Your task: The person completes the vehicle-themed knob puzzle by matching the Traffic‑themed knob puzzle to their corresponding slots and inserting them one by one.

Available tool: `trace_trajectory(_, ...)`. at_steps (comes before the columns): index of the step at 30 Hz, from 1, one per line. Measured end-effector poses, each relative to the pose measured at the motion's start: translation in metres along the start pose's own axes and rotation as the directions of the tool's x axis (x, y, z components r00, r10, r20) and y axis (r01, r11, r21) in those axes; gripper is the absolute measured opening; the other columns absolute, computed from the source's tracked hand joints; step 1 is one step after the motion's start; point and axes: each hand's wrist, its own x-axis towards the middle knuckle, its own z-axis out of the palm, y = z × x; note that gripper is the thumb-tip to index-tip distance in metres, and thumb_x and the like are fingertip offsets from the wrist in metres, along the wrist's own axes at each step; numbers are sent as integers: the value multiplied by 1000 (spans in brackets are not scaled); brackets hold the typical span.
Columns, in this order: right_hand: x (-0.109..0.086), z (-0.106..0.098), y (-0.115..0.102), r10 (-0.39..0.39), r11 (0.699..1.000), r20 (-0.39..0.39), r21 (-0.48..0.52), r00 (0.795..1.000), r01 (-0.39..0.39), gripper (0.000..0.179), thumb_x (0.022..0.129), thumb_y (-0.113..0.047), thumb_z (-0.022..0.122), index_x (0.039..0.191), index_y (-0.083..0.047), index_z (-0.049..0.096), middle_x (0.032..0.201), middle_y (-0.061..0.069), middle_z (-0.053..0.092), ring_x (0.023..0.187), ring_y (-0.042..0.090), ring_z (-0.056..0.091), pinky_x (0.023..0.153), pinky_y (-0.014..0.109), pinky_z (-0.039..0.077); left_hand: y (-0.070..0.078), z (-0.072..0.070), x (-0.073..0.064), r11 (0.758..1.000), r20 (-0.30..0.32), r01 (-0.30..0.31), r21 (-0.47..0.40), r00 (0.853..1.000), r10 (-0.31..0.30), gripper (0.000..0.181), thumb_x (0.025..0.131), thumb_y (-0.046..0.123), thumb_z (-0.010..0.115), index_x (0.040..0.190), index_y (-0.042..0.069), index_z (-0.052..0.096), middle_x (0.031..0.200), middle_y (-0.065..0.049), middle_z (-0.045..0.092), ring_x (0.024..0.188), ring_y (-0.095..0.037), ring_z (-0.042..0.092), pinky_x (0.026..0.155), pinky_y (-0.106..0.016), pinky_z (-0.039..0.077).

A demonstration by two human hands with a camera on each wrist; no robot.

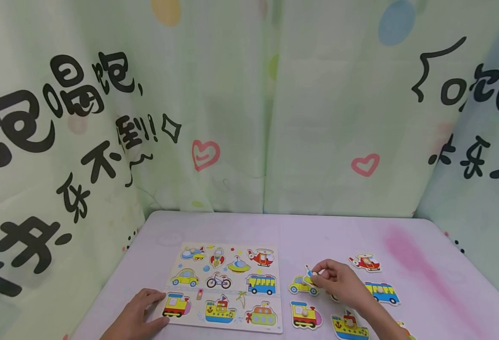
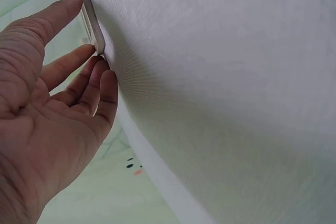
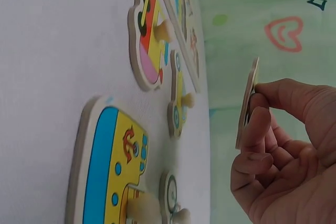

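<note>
On the table's left half lies a wooden puzzle board [image 1: 202,302] printed with vehicles. My left hand [image 1: 141,309] rests at its near left corner, thumb and index fingertip touching the edges, the other fingers loosely bent. Above the loose pieces, my right hand [image 1: 339,281] pinches a thin wooden puzzle piece [image 3: 247,106] between thumb and fingers, tilted up off the table. Blue and yellow show on it in the head view; its picture is mostly hidden. Just below it lies a yellow car piece [image 1: 297,286]. A bicycle piece [image 3: 169,195] is partly covered by the hand in the head view.
Other knobbed pieces lie on the right: a helicopter [image 1: 366,262], a bus [image 1: 383,293], a train [image 1: 305,315] and a ship [image 1: 349,327]. Another piece [image 1: 408,333] is largely behind the right forearm. A printed curtain [image 1: 309,141] hangs behind the table.
</note>
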Motion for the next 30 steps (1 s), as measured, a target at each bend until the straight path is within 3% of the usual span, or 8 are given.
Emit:
trace_trajectory(10, -10, 13, -23, -128, 992, 101, 28, 987, 126, 26, 94, -22, 76, 110, -5, 65, 79, 4, 58, 69, 19, 55, 58, 24, 48, 4, -2, -3, 1000, 1, 10, -10, 1000, -10, 62, 77, 32, 90, 128, 4, 68, 124, -4, 59, 111, -22, 57, 98, -49, 55)
trace_trajectory(30, 0, 45, -40, -199, 980, 125, 47, 972, 194, 22, 93, -23, 77, 102, -6, 67, 75, 1, 58, 66, 15, 52, 54, 21, 44, 2, -1, 0, 1000, 5, -4, -2, 1000, 4, 61, 77, 30, 90, 127, 2, 68, 122, -6, 59, 110, -23, 58, 97, -49, 55)
